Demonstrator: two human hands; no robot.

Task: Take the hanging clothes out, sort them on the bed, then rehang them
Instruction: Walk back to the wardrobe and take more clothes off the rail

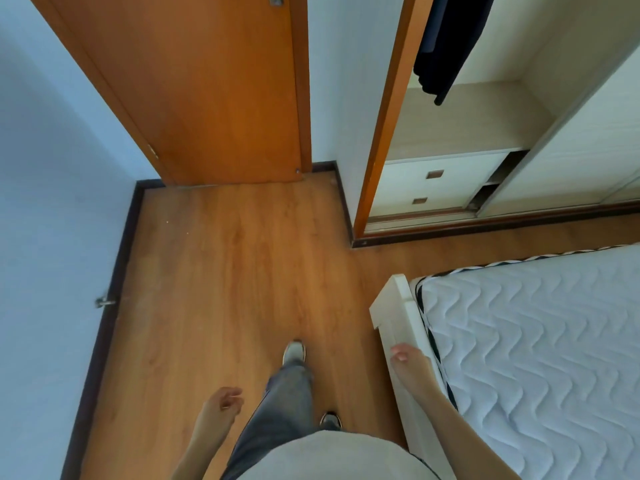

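Both hands empty: left hand (221,407) loosely curled, right hand (408,363) relaxed I think, blurry, over the bed (398,306). Dark clothes (446,43) hang in the wardrobe (467,119).

On my screen I see a light grey shirt (322,455) nearest the camera, loose faded blue-grey jeans (284,403), and grey sneakers (294,351) with dark trim.

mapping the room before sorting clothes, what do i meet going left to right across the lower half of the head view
door stop → left hand → front shoe → right hand → mattress
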